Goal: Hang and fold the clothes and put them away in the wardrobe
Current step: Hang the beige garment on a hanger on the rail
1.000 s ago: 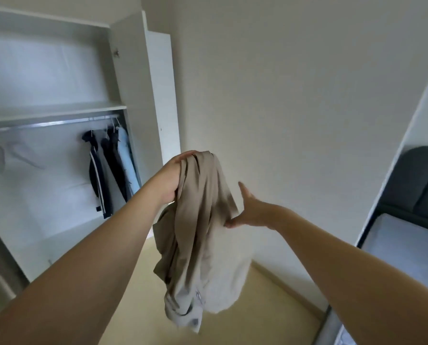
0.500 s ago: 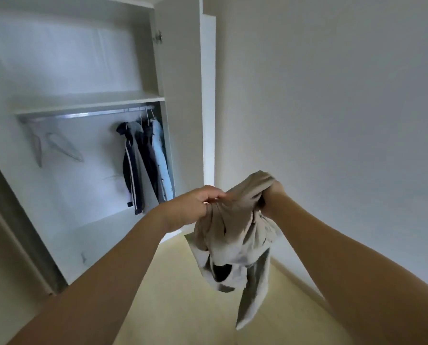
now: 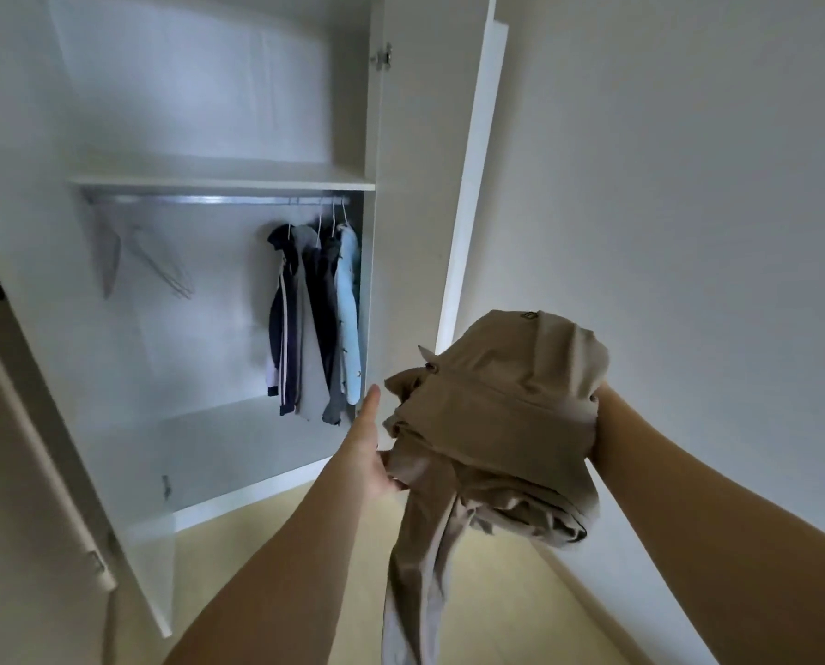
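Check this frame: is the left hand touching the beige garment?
Touching. The head view shows the left hand against the lower left edge of the beige garment, a fold of cloth meeting its palm and fingers, thumb pointing up; no gap shows there.

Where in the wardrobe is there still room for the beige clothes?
The rail is bare between the empty hangers at left and the hanging clothes bunched at right. The shelf above shows nothing on it, and the wardrobe floor under the rail looks bare.

Clothes [image 3: 317, 319] hang in wardrobe [image 3: 223, 182], right end.
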`<state>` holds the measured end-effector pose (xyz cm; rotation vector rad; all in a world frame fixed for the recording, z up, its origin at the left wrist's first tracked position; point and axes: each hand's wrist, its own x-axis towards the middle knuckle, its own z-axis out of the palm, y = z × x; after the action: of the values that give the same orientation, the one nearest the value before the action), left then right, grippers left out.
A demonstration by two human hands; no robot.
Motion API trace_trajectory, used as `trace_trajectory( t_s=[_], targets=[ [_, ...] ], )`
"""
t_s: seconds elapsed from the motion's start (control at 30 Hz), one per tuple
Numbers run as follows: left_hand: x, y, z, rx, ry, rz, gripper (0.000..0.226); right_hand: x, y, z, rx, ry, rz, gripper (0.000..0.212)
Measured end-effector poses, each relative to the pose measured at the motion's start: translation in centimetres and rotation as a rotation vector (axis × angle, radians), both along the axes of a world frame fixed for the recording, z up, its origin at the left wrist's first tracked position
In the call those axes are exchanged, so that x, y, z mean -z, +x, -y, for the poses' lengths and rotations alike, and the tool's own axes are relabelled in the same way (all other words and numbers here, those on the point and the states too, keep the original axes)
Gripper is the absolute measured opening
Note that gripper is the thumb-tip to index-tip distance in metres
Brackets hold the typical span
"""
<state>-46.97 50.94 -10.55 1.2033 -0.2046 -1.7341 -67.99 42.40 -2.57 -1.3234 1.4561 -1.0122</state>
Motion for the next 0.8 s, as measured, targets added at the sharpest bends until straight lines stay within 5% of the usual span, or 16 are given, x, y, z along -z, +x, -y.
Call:
trace_trajectory(
  t_s=[0.2,0.33,0.43,0.57,0.63,0.73,0.8],
  targets=[
    [-1.7,2.1,11.4,-0.086,-0.097,0.176,0.015,-2.3,2.0,4.7,-0.194,0.096,-0.178,0.028],
    [-4.3,5.8,17.9,-0.201,-0.233,0.277,0.018,0.7,1.4,9.6,-0.572,0.412,-0.213,0.016],
    [-6.4,8.9,20.7,-0.216,-0.372,0.331,0.018,2.7,4.6,13.8,-0.734,0.491,-0.444,0.036],
    [-9.3,12.3,23.4,-0.185,-0.541,0.343,0.019,3.1,10.2,18.0,-0.877,0.454,-0.631,0.044],
    [-10.5,14.1,24.9,-0.162,-0.591,0.386,0.02,2.5,13.6,21.0,-0.988,0.374,-0.818,0.07],
    [-11.6,17.3,27.4,-0.142,-0.645,0.46,0.022,1.5,18.6,25.8,-0.949,0.275,-0.703,0.099],
    [-11.9,19.9,29.2,-0.153,-0.674,0.493,0.022,0.6,22.3,28.9,-0.79,0.123,-0.416,0.099]
  ],
)
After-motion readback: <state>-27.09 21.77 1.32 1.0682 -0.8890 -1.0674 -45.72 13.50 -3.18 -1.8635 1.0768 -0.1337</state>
